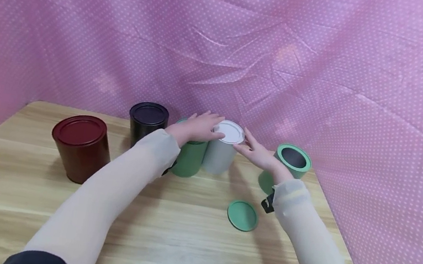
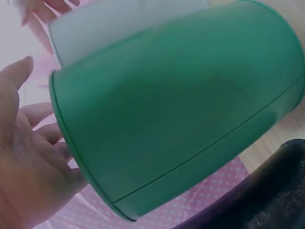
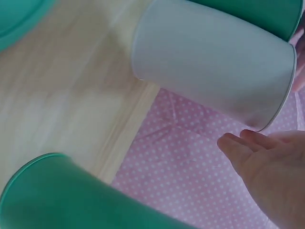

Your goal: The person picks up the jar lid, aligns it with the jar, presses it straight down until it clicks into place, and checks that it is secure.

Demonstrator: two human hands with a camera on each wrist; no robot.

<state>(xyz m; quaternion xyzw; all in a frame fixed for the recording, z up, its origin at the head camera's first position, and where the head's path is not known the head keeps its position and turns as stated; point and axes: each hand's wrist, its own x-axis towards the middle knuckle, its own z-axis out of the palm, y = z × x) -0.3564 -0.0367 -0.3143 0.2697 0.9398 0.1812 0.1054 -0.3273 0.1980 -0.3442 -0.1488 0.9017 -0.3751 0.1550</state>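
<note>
A white can with its lid on stands upright at the back of the table, close against a green can on its left. My left hand lies over the top of that green can with fingers extended, its thumb reaching to the white lid. In the left wrist view, its fingers show by the green can's top rim. My right hand is at the right of the white can, fingers loosely extended. Its fingertips are right by the white can's top rim.
To the right stands a lidless green can, with a round green lid lying flat in front of it. A black can and a dark red can stand on the left. Pink dotted cloth hangs behind the wooden table.
</note>
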